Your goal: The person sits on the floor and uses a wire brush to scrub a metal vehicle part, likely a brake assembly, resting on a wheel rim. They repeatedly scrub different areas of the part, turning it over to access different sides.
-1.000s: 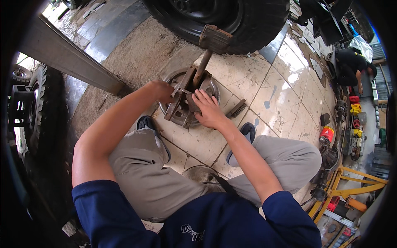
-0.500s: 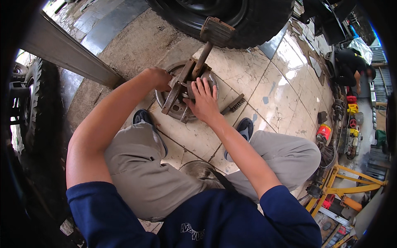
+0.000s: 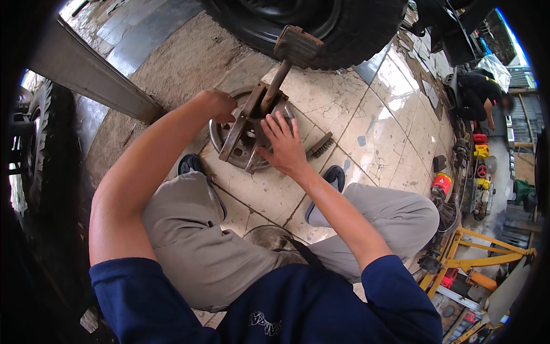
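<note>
A rusty pedal assembly [image 3: 240,133] rests on a round steel wheel rim [image 3: 216,136] on the floor; its arm slopes up to a worn pedal pad [image 3: 298,46]. At the bracket's left side is my left hand [image 3: 216,106], fingers curled downward above the rim; whatever they may grip is hidden. My right hand [image 3: 283,146] is open, its spread fingers lying against the bracket's right side. Right of that hand, a dark-bristled wire brush [image 3: 321,145] lies on the tiles.
A large tyre [image 3: 366,34] stands just beyond the pedal pad. To the left rise a metal post [image 3: 103,74] and another tyre [image 3: 48,137]. A red can [image 3: 441,183], axle-like parts and a yellow frame [image 3: 487,262] line the right side. A person [image 3: 478,94] crouches far right.
My left hand has shifted slightly away from the bracket's side. My right hand stays against the bracket with its fingers spread. The whole view has shifted a little.
</note>
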Available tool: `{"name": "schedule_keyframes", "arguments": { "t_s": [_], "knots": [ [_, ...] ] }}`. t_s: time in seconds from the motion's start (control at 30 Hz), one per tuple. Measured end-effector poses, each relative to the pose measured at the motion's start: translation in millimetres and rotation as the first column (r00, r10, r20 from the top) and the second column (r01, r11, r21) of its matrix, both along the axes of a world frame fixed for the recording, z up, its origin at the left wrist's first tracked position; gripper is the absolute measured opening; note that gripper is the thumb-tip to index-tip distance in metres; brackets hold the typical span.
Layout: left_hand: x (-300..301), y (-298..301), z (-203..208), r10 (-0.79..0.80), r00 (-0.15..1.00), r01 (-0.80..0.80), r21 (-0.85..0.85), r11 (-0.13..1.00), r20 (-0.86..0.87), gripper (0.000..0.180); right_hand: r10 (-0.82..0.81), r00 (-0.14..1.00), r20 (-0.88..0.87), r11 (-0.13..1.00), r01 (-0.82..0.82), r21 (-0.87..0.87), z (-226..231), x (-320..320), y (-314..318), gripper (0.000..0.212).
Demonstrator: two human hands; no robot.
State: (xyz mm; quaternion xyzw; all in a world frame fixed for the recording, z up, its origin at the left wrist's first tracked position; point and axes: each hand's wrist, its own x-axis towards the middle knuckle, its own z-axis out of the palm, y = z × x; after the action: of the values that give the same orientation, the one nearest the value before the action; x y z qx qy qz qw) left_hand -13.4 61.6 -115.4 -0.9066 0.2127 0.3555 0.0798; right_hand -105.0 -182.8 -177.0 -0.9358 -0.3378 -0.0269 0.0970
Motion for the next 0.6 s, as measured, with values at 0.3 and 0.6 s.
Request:
{"name": "schedule_keyframes", "arguments": {
  "t_s": [0.3,0.6],
  "knots": [
    [-2,-5,9,0.006,1.0,-0.006,-0.004,1.0,-0.012,0.054,-0.021,1.0,0.011,1.0,0.021,0.012,-10,-4,-10,0.074],
    [-3,-1,10,0.017,0.999,-0.017,0.003,1.0,-0.028,0.054,0.009,1.0,0.017,0.998,-0.01,0.056,-8,-9,-7,0.073]
  ]
}}
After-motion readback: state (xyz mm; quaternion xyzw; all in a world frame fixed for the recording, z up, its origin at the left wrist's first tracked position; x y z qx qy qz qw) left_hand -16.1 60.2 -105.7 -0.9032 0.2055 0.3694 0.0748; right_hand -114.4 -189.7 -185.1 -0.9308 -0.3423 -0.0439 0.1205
